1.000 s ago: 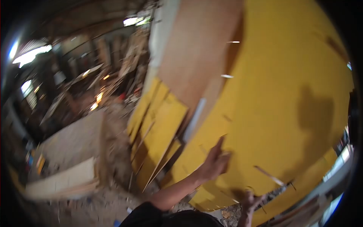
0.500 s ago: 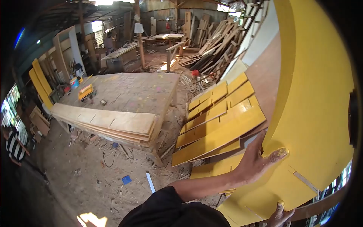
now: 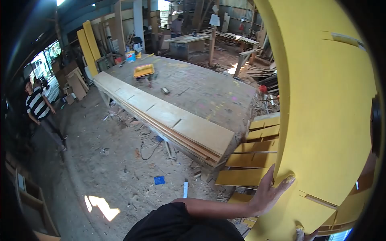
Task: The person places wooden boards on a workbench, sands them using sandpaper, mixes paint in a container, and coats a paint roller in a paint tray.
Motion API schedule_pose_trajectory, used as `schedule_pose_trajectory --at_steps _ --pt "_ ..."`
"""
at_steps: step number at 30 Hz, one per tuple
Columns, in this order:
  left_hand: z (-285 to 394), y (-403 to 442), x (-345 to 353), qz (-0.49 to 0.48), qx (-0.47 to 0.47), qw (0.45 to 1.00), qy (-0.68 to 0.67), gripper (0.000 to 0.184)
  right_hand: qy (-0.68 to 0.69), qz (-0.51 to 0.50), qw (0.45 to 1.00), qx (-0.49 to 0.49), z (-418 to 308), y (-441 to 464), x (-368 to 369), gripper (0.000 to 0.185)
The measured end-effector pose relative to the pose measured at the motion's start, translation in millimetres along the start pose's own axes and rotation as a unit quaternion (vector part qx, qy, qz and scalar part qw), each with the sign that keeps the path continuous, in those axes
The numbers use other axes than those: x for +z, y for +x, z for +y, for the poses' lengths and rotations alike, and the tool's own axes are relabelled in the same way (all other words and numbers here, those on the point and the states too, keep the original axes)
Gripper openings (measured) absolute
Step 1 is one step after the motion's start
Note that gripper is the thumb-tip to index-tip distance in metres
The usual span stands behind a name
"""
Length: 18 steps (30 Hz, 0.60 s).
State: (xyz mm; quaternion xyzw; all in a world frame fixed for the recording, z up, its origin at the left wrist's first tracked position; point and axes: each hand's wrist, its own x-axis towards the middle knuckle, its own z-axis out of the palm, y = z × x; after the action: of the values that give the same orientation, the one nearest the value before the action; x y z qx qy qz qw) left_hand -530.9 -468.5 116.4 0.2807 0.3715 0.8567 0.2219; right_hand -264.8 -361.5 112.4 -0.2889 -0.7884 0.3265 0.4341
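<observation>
A long yellow-painted board (image 3: pixel 321 120) with narrow slots cut in it stands tilted along the right side, close to me. My left hand (image 3: pixel 271 195) grips its left edge, thumb on the painted face and fingers behind. Yellow paint marks that thumb. Low at the board's bottom edge is my right hand (image 3: pixel 306 233), its thumb against the face; the rest of it is mostly hidden. Behind the board, several yellow slotted boards (image 3: pixel 245 176) lean in overlapping rows.
A large worktable (image 3: pixel 193 86) carries a stack of unpainted slotted boards (image 3: pixel 169 116) and a yellow paint tray (image 3: pixel 144 71). A paint bucket (image 3: pixel 130 56) stands at its far end. On the left is a person in a striped shirt (image 3: pixel 38 105). A blue piece (image 3: pixel 159 180) lies on the littered floor.
My view has swung left, so the table and leaning boards appear further right. The person at left has come more into view. Both hands keep hold of the yellow board.
</observation>
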Motion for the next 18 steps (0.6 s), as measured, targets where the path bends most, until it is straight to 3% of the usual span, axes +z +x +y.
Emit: schedule_pose_trajectory --at_steps 4,6,10,13,15,16,17,18 --pt "10 13 -47 0.042 -0.006 0.999 -0.020 0.049 -0.025 -0.068 0.997 -0.020 -7 19 42 0.059" --pt "15 25 -68 0.072 -0.018 0.997 0.027 0.051 -0.080 -0.110 0.987 0.082 8 33 56 0.056" --pt "28 50 -99 0.107 -0.035 0.994 0.001 0.052 -0.123 -0.188 0.973 0.056 31 69 95 0.051" --pt "31 71 -123 0.134 -0.057 0.989 -0.012 0.050 -0.015 -0.185 0.983 0.003 25 99 138 0.058" --pt "26 88 -141 0.171 -0.042 0.984 0.020 0.049 -0.142 -0.298 0.939 -0.097 18 124 160 0.067" --pt "27 98 -151 0.174 -0.040 0.984 0.024 0.049 -0.137 -0.300 0.939 -0.099 16 134 175 0.067" --pt "28 105 -160 0.177 -0.051 0.982 0.039 0.049 0.011 -0.307 0.951 0.020 15 142 190 0.065" --pt "29 113 -168 0.181 -0.062 0.980 0.050 0.049 0.154 -0.305 0.930 0.139 14 149 204 0.064"
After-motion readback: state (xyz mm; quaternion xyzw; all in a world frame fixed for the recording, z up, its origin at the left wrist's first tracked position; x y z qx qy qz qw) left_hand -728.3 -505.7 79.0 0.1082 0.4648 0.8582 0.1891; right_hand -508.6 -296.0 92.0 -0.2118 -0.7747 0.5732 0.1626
